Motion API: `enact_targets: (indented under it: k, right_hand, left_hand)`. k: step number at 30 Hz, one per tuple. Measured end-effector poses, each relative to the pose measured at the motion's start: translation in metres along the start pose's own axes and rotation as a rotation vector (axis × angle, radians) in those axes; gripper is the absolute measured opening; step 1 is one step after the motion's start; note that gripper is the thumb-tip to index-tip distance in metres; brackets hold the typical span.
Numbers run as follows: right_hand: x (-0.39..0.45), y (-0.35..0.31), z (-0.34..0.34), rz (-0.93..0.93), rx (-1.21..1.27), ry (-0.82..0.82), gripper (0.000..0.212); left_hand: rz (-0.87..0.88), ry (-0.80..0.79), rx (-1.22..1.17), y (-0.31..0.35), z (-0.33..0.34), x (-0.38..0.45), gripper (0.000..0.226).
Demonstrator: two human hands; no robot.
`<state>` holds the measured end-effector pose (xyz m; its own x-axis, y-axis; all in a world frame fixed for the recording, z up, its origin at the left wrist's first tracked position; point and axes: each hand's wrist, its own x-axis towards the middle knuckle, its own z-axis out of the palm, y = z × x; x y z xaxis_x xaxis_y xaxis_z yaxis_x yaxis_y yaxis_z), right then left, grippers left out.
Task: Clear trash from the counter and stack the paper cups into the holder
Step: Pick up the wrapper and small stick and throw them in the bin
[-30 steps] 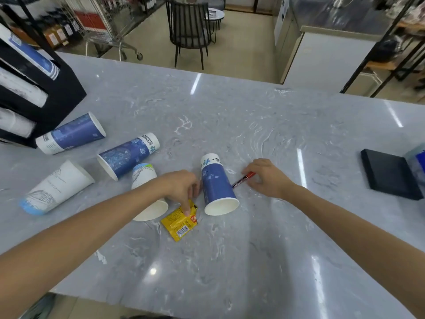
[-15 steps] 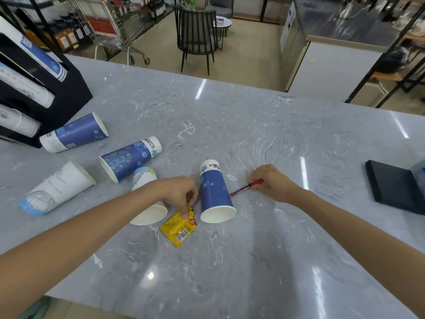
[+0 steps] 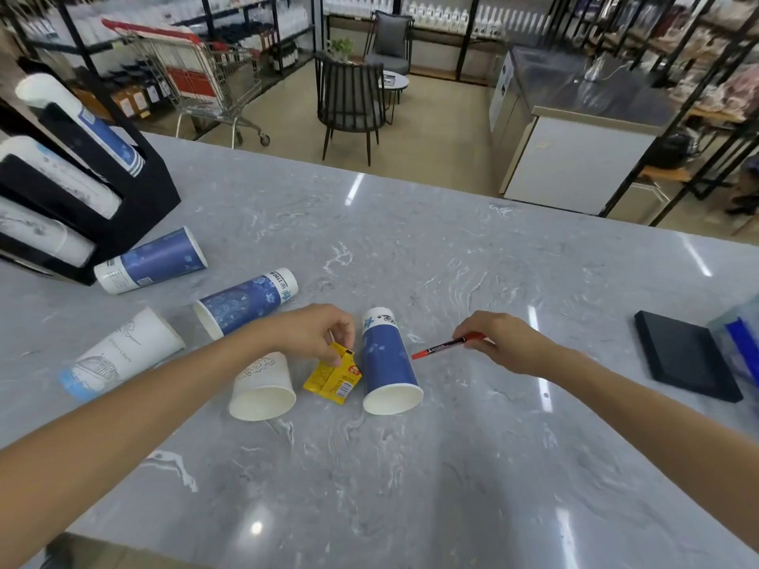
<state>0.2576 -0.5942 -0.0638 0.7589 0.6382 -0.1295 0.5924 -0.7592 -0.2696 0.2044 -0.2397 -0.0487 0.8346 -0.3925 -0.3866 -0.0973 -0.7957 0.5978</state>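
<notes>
Several paper cups lie on their sides on the grey marble counter. A blue cup lies between my hands, a white cup below my left hand, a blue cup and another blue cup further left, and a white cup at the far left. My left hand pinches the top corner of a yellow wrapper and lifts it. My right hand holds a red pen just above the counter. The black cup holder with cup stacks stands at the far left.
A black pad lies at the right edge beside a clear box with a blue item. Beyond the counter are a black chair, a shopping cart and shop shelves.
My left hand has pinched the yellow wrapper's corner and raised it off the counter. My right hand has picked up the red pen. The view has tilted upward.
</notes>
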Motion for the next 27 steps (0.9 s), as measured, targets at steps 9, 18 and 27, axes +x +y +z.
enact_targets:
  k: [9, 18, 27]
  right_hand:
    - [0.002, -0.048, -0.034, -0.023, -0.061, 0.080, 0.020]
    - [0.028, -0.118, -0.041, -0.103, 0.023, 0.098, 0.024]
    - [0.064, -0.197, -0.027, -0.228, 0.126, 0.119, 0.031]
  left_hand:
    - [0.123, 0.223, -0.180, -0.003, -0.028, -0.030, 0.023]
    - [0.105, 0.416, -0.216, -0.037, -0.046, -0.087, 0.023]
    - [0.048, 0.569, -0.281, -0.084, -0.051, -0.172, 0.019]
